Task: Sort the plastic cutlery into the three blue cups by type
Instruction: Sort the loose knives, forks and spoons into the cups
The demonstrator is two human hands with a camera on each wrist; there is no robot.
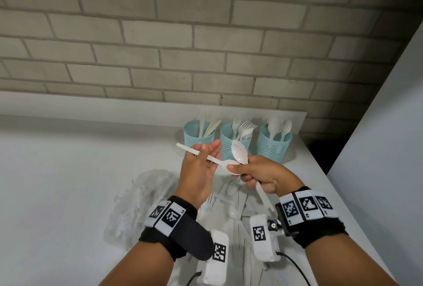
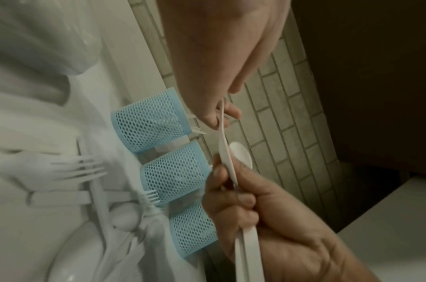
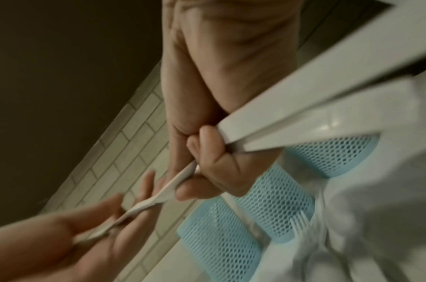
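Observation:
Three blue mesh cups stand at the table's back: the left cup (image 1: 198, 140) holds knives, the middle cup (image 1: 228, 146) forks, the right cup (image 1: 274, 147) spoons. My left hand (image 1: 206, 151) pinches the handle of a white spoon (image 1: 215, 161) lying crosswise above the table. My right hand (image 1: 249, 172) grips upright spoons (image 1: 240, 153); two handles (image 3: 303, 114) show in the right wrist view. Its thumb rests on the bowl of the crosswise spoon (image 2: 225, 148). Both hands hover in front of the middle cup (image 2: 175, 171).
A pile of loose white cutlery (image 1: 231, 205) lies on the white table (image 1: 68, 171) under my hands. A crumpled clear plastic bag (image 1: 146, 194) sits to its left. A brick wall rises behind the cups; the table's right edge (image 1: 320, 166) is near the right cup.

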